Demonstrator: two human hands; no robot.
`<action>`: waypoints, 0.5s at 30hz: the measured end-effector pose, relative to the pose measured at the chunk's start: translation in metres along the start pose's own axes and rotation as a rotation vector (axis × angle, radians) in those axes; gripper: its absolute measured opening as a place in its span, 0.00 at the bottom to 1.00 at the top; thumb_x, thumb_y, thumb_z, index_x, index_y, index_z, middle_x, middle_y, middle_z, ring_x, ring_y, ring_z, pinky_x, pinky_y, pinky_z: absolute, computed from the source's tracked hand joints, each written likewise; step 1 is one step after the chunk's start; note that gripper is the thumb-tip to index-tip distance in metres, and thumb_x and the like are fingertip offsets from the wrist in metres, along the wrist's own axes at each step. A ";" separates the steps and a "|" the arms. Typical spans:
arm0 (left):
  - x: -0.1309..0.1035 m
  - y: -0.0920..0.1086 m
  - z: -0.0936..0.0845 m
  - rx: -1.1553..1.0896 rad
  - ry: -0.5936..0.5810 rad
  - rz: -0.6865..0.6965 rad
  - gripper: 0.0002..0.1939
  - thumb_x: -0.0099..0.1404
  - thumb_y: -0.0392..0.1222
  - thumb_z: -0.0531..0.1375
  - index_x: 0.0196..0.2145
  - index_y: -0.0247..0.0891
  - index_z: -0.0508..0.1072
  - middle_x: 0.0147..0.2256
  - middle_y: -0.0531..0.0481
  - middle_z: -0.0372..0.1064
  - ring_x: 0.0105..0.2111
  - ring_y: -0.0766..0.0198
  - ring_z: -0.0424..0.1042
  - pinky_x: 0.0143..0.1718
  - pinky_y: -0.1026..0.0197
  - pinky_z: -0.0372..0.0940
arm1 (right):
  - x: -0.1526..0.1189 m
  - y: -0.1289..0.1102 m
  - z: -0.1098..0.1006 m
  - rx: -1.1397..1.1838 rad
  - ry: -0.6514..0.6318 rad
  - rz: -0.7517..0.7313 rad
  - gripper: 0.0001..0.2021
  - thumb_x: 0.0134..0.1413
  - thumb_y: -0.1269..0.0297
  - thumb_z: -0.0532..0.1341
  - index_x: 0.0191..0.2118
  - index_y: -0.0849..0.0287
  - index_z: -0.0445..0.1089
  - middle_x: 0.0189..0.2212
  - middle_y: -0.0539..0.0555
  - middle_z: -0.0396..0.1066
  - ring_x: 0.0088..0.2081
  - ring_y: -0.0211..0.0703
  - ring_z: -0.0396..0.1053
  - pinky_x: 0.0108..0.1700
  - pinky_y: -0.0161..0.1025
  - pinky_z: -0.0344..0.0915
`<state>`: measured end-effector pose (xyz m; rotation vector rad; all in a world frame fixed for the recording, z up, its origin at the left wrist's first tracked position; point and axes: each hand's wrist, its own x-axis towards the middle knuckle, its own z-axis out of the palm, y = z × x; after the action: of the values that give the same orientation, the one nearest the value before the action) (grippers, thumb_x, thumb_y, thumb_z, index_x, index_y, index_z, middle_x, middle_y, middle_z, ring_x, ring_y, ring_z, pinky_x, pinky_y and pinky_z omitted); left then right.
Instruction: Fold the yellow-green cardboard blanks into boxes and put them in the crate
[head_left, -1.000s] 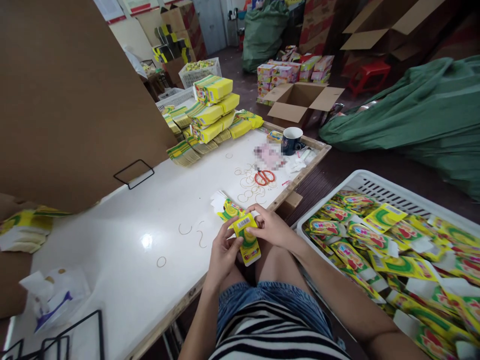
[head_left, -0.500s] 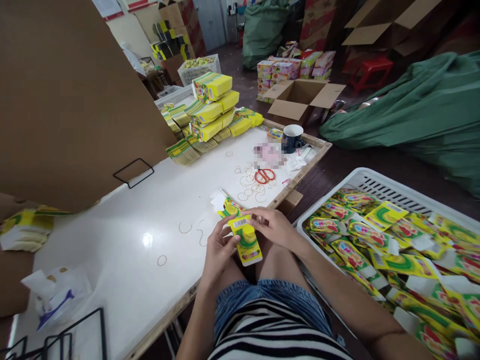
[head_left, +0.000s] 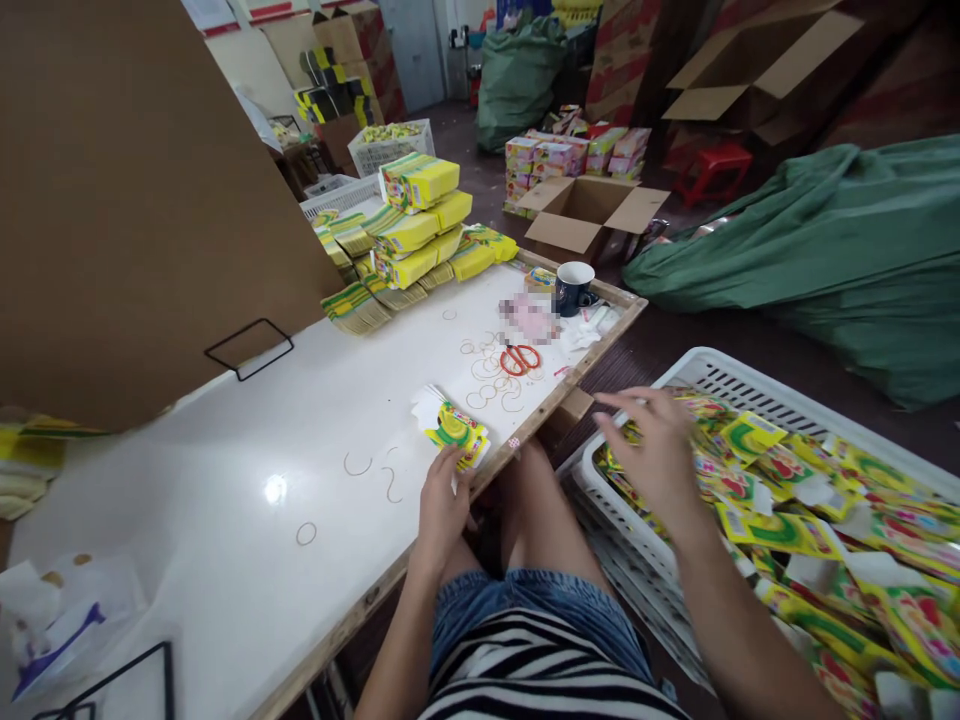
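My left hand (head_left: pixel 444 505) is at the table's near edge, its bent fingers on the lower end of a small fanned pile of flat yellow cartons (head_left: pixel 454 432) with white flaps. The fingertips grip a carton there, though part of the grip is hidden. My right hand (head_left: pixel 656 455), smeared by motion, hovers above the near-left side of a white plastic basket (head_left: pixel 701 362). Its fingers are spread and nothing shows in them. Many loose yellow cartons (head_left: pixel 780 530) with green and red print fill the basket.
Rubber bands and red-handled scissors (head_left: pixel 520 360) lie on the white table (head_left: pixel 315 430). A dark mug (head_left: pixel 574 290) stands at its far right corner. Bundled yellow cartons (head_left: pixel 420 225) are stacked at the back. A large cardboard sheet (head_left: pixel 150 200) rises at left; an open box (head_left: pixel 592 215) sits beyond.
The yellow carton held up between both hands has gone down to the pile with my left hand. My right hand has let go and swung right, over the basket.
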<state>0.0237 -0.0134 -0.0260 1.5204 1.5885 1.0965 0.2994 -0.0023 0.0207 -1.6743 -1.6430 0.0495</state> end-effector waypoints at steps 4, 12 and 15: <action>-0.003 -0.014 0.005 0.020 -0.022 0.021 0.11 0.59 0.38 0.62 0.40 0.42 0.79 0.52 0.43 0.72 0.57 0.48 0.67 0.61 0.41 0.55 | -0.003 -0.048 0.082 0.128 -0.372 -0.002 0.11 0.59 0.62 0.60 0.44 0.58 0.75 0.42 0.61 0.74 0.46 0.55 0.66 0.51 0.51 0.59; -0.007 -0.009 -0.005 -0.054 -0.015 0.008 0.07 0.60 0.40 0.62 0.37 0.42 0.79 0.47 0.44 0.75 0.53 0.51 0.70 0.60 0.42 0.58 | -0.001 -0.081 0.127 0.226 -0.498 0.083 0.06 0.60 0.66 0.58 0.37 0.61 0.72 0.39 0.63 0.75 0.45 0.53 0.69 0.50 0.50 0.61; -0.006 -0.005 -0.009 -0.293 0.154 -0.061 0.14 0.60 0.47 0.63 0.43 0.40 0.75 0.46 0.43 0.75 0.51 0.54 0.72 0.58 0.45 0.61 | -0.014 -0.072 0.122 0.456 -0.480 0.197 0.08 0.61 0.63 0.56 0.40 0.61 0.70 0.36 0.58 0.76 0.38 0.46 0.73 0.42 0.41 0.67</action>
<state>0.0146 -0.0207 -0.0274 1.2117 1.4860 1.3720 0.1725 0.0351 -0.0330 -1.5229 -1.6277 0.9153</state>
